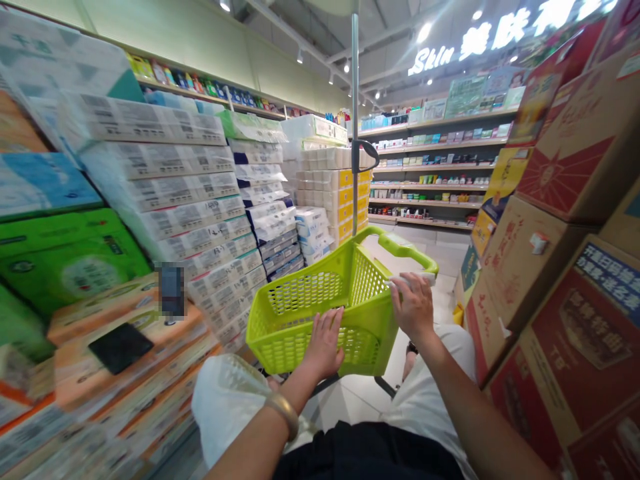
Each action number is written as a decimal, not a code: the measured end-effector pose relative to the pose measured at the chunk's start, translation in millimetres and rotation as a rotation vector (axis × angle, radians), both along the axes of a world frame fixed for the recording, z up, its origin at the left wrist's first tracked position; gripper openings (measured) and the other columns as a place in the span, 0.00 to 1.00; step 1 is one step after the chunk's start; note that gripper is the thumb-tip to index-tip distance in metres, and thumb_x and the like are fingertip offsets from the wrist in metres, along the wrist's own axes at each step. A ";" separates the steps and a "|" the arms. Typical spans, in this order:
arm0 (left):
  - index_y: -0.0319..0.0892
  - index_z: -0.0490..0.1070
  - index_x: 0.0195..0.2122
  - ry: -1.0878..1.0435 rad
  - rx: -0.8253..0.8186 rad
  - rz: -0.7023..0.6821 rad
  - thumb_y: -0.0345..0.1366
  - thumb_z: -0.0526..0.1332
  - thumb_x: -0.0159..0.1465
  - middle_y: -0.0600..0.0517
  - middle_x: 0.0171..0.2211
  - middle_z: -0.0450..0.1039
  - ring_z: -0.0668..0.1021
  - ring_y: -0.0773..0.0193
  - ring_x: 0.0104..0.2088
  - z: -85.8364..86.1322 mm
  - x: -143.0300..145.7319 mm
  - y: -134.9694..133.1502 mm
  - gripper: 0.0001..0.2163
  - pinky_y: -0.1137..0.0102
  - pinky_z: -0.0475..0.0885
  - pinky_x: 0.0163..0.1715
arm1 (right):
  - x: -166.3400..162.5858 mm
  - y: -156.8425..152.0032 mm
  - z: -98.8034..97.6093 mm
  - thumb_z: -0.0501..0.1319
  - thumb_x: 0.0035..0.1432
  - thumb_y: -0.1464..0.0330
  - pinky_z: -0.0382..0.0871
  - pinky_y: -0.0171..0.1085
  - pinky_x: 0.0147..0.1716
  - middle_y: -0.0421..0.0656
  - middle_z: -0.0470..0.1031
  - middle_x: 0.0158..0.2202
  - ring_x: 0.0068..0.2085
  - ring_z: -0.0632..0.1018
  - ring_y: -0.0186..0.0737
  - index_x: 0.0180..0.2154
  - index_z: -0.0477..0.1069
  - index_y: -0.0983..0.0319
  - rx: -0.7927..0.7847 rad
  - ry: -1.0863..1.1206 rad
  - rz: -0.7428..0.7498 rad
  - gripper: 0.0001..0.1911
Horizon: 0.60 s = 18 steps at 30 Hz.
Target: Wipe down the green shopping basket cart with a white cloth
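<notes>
A lime-green plastic shopping basket (295, 300) sits tilted in front of me in a store aisle, and it looks empty inside. My left hand (324, 341) lies flat against its near wall with the fingers stretched out. My right hand (413, 304) is closed around the basket's near right rim, close to the green handle (407, 250). A bangle (284, 408) circles my left wrist.
Stacked packs of tissue paper (185, 193) fill the left side. Red and brown cardboard boxes (560, 267) are piled on the right. A metal pole (355, 120) rises behind the basket. Shelves of small goods (430, 180) line the far wall.
</notes>
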<state>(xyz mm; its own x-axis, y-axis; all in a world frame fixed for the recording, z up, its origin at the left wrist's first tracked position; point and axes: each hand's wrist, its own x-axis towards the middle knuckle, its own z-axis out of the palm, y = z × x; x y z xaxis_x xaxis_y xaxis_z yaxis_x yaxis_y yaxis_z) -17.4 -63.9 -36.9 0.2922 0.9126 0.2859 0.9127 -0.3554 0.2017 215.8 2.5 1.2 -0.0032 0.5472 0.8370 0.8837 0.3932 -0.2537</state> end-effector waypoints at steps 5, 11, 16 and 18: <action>0.40 0.41 0.67 -0.022 0.024 0.009 0.30 0.57 0.49 0.42 0.63 0.54 0.55 0.51 0.65 -2.6 -1.7 -3.0 0.43 0.49 0.45 0.65 | -36.5 -22.2 -13.1 0.52 0.64 0.63 0.50 0.50 0.63 0.46 0.69 0.52 0.59 0.63 0.48 0.46 0.72 0.57 -0.043 -0.106 0.121 0.14; 0.38 0.43 0.67 -0.034 0.021 0.016 0.29 0.57 0.50 0.42 0.62 0.55 0.55 0.52 0.64 -2.0 -12.4 -10.1 0.42 0.51 0.44 0.65 | -44.1 -31.3 -13.5 0.53 0.64 0.65 0.51 0.47 0.62 0.45 0.70 0.50 0.57 0.66 0.45 0.46 0.73 0.56 -0.047 -0.115 0.205 0.13; 0.38 0.43 0.67 -0.032 0.026 0.026 0.30 0.56 0.51 0.41 0.63 0.55 0.55 0.52 0.64 -2.6 -14.8 -15.0 0.41 0.51 0.44 0.65 | -9.7 -8.4 4.4 0.50 0.65 0.63 0.52 0.49 0.61 0.48 0.71 0.49 0.56 0.65 0.48 0.43 0.74 0.60 0.045 0.049 0.015 0.16; 0.38 0.43 0.67 -0.039 0.034 0.036 0.30 0.56 0.50 0.41 0.62 0.55 0.56 0.51 0.64 -3.5 -13.6 -14.9 0.41 0.51 0.43 0.65 | -11.7 -6.7 5.7 0.49 0.66 0.62 0.52 0.51 0.61 0.49 0.71 0.48 0.56 0.65 0.49 0.41 0.74 0.61 0.043 0.075 -0.018 0.16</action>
<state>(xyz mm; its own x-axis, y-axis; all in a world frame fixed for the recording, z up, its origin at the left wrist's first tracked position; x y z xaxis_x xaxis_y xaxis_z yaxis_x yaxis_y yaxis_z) -31.0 -78.8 -40.4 0.2471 0.9120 0.3273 0.9169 -0.3293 0.2254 204.1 -4.2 6.8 0.0694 0.5100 0.8574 0.8699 0.3897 -0.3023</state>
